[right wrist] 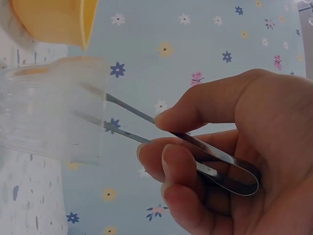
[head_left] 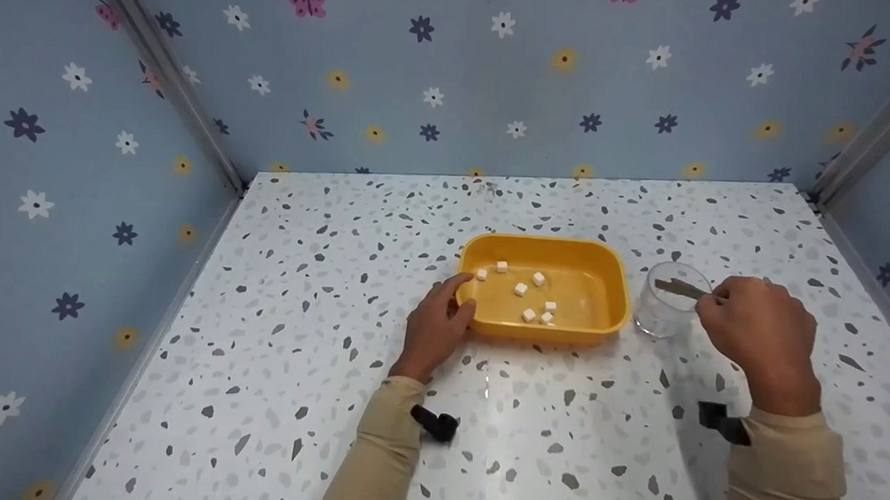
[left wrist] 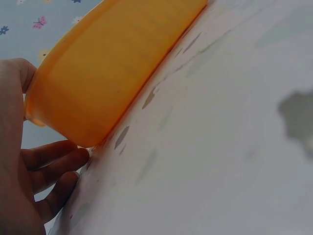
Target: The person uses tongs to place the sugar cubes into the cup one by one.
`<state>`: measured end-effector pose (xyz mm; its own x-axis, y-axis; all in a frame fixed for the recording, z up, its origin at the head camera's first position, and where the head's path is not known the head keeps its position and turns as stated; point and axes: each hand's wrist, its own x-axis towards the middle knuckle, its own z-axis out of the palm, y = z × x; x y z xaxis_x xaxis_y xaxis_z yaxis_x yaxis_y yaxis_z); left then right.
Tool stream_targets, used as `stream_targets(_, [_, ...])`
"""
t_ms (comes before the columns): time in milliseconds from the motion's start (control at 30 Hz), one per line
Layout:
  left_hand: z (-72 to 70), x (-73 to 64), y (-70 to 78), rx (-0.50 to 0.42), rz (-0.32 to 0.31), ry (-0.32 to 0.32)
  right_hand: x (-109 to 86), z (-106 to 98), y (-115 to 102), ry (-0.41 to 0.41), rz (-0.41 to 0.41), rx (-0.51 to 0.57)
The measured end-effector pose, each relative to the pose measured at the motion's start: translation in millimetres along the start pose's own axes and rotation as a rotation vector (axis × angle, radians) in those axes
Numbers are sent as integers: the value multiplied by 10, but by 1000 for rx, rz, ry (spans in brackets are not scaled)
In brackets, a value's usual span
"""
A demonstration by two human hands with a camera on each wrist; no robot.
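A yellow rectangular tub (head_left: 539, 333) stands on the table, with several small white cubes (head_left: 521, 289) scattered over its floor. My left hand (head_left: 436, 326) grips its left end by the rim; in the left wrist view, the lower fingers (left wrist: 54, 169) sit by the tub's bottom corner. To the tub's right is a clear plastic cup (head_left: 656, 319), upright. My right hand (head_left: 760, 335) pinches metal tweezers (right wrist: 132, 110) between thumb and fingers. The tweezers' tips reach inside the cup's mouth, spread apart, and no cube is visible between them. The cup's bottom is hard to make out.
The white speckled table (head_left: 322, 312) runs back to a blue flowered panel (head_left: 452, 77). Similar panels close off the left and right sides. Small black camera mounts (head_left: 437, 424) are on both wrists.
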<state>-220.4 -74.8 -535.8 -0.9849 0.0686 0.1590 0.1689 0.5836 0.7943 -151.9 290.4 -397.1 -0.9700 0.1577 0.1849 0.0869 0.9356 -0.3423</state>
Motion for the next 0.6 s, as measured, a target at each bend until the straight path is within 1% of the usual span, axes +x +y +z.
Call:
stream_targets(67, [-10,-3,4,0,-5,-1,-22,-29,-27,11,-2,3])
stream_targets(267, [-8,1,7,8,-11,-9,-78,-94,-77,11,12,1])
stream_targets(600, [-13,-8,-14,10,7,9,-92,-63,-170,77,0,29])
